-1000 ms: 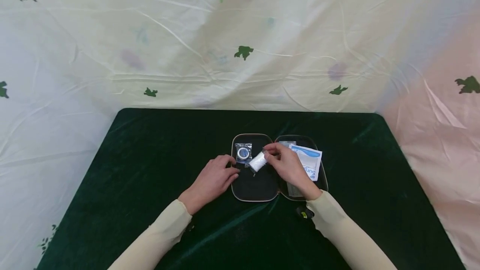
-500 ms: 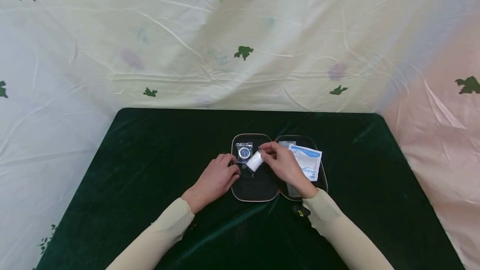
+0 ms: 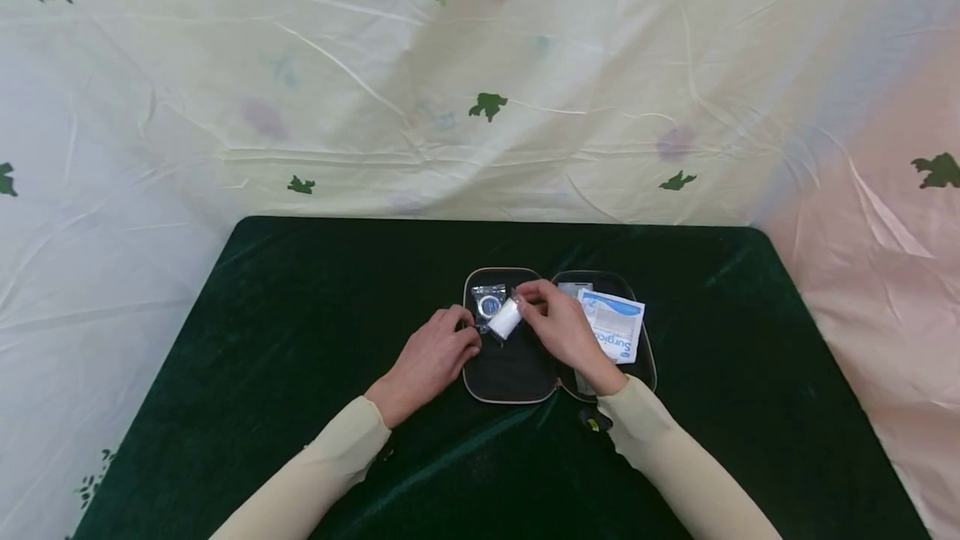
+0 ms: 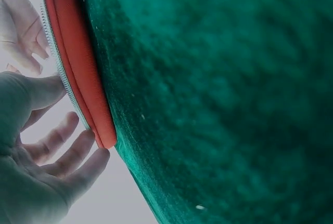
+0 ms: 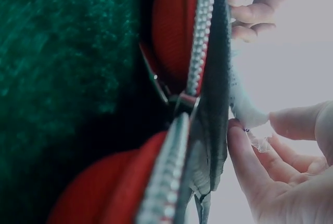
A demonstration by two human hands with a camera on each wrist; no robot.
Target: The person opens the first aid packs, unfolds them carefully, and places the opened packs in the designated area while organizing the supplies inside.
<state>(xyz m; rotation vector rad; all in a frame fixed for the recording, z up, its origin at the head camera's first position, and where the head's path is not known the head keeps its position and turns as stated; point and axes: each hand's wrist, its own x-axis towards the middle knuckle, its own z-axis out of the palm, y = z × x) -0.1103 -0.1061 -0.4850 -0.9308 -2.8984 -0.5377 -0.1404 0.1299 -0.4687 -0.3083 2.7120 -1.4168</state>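
Note:
A small zip case (image 3: 517, 377) lies unfolded on the table, red outside with a dark lining. My right hand (image 3: 564, 325) pinches one end of a wrapped white bandage roll (image 3: 505, 319), tilted over the left half of the case. In the right wrist view, thumb and fingertips meet on the clear wrapper at the end of the roll (image 5: 247, 102). My left hand (image 3: 433, 357) holds the left rim of the case, thumb over the inner side and fingertips against the red wall (image 4: 83, 63). A clear packet with a white ring-shaped roll (image 3: 490, 304) lies behind the bandage.
In the right half of the case rests a white and blue packet (image 3: 615, 323) with printed letters, over a greyish flat packet (image 3: 576, 287). Dark green velvet cloth (image 3: 337, 290) covers the table. A pale curtain with leaf prints (image 3: 375, 107) hangs behind it.
My right hand has moved slightly left and away from me with the bandage roll, closer to the ring-shaped roll's packet. My left hand stays at the case rim.

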